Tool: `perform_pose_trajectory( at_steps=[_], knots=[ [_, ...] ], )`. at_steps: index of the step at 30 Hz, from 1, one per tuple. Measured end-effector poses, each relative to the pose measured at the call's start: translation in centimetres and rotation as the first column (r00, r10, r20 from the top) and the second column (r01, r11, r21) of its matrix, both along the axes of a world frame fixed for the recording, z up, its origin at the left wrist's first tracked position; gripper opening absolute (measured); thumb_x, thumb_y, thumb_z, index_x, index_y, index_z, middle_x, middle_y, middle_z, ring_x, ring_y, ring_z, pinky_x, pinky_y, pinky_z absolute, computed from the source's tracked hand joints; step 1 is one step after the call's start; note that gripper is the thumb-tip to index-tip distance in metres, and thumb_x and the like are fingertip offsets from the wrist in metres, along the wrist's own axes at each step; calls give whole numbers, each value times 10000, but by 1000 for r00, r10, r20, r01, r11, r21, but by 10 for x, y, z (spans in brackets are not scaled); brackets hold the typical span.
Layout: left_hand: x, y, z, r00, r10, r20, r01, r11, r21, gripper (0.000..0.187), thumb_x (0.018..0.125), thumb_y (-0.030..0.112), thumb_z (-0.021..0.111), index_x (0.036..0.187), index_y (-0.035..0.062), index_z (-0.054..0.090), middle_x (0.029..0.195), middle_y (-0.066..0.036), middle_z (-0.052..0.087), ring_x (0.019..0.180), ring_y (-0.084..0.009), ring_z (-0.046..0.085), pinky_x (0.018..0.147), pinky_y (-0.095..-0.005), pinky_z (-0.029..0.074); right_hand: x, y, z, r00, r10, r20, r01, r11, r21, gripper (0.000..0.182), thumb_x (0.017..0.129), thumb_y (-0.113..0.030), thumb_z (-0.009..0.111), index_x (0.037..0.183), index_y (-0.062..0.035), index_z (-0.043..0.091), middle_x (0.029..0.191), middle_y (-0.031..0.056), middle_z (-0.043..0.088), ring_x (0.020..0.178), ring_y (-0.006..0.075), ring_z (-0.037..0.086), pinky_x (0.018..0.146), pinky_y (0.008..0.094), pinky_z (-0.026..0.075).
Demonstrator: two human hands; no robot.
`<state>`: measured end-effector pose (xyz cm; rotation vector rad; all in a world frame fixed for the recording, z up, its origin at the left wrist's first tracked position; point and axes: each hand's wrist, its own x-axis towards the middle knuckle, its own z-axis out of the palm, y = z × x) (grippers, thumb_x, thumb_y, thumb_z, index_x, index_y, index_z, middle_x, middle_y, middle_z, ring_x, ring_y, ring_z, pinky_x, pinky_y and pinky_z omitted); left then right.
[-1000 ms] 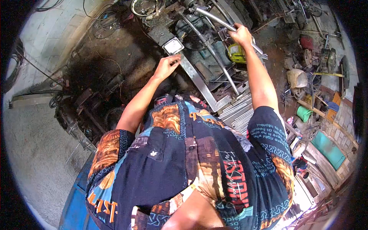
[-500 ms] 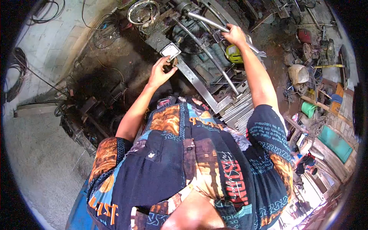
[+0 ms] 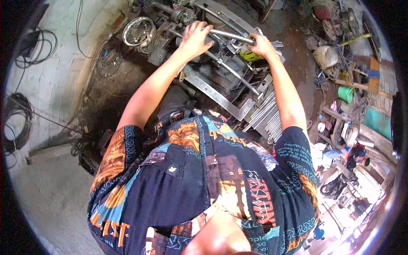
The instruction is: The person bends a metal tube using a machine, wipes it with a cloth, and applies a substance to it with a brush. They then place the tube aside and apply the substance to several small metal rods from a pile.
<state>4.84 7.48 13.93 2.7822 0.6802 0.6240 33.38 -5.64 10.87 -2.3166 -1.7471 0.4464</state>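
Two hands: both of mine are up on the same bent metal pipe (image 3: 231, 35), at the top of the view.
Floor, far left: coils of black cable (image 3: 17, 123) lie on the pale concrete, well apart from my arms.
Wheel rim: a round rim (image 3: 138, 30) sits on the machine bed, left of my left hand.
Left hand (image 3: 194, 39): it lies over the pipe's left end, fingers curled down around it and closed on the tube.
Pipe: a shiny bare tube running left to right across the greasy machine (image 3: 221, 72), between my two hands and held by both.
Second tube: another bent tube (image 3: 236, 76) slants down and right beneath the one I hold.
Flat steel bar: a long grey bar (image 3: 212, 95) runs diagonally below my left forearm, near my shirt.
Right hand (image 3: 260, 46): it is wrapped around the pipe's right end, fingers shut on it.
Yellow tool: a yellow-green object (image 3: 250, 56) shows just beside my right wrist, partly hidden.
Far right: a green bucket (image 3: 346, 94) stands among scattered scrap.
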Motion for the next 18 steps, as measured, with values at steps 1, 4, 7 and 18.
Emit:
perform_pose_trajectory(
  at_steps=[1, 4, 7, 18],
  knots=[
    [23, 10, -9, 992, -20, -127, 15, 999, -36, 534, 792, 318, 720, 1248, 100, 547, 1229, -130, 559, 1215, -305, 488, 990, -495, 395, 11, -6, 7, 1000, -20, 14, 20, 1000, 3, 458, 678, -300, 714, 1046, -32, 666, 945, 211, 685, 913, 362, 661, 842, 444, 512],
    [61, 34, -15, 919, -142, -367, 80, 981, -178, 391, 842, 360, 668, 1109, 83, 597, 897, -166, 678, 883, -355, 663, 792, -466, 526, 31, -21, 19, 984, -159, 81, 165, 984, -70, 385, 656, -264, 699, 976, -50, 677, 943, 212, 683, 921, 364, 659, 841, 450, 516],
    [79, 45, -13, 872, -342, -351, 266, 932, -248, 383, 841, 432, 654, 966, 70, 663, 816, -171, 680, 800, -362, 670, 740, -479, 537, 37, -31, 23, 969, -177, 172, 213, 951, -223, 377, 658, -256, 690, 982, -62, 687, 953, 209, 684, 932, 363, 657, 842, 444, 522],
    [28, 21, -6, 898, -209, -388, 64, 933, -354, 325, 814, 394, 689, 863, 73, 717, 770, -194, 670, 737, -385, 659, 681, -469, 533, -1, -36, 37, 971, -84, 225, 152, 939, -308, 308, 687, -267, 648, 959, -144, 723, 919, 167, 697, 894, 349, 669, 845, 441, 524]
  ],
)
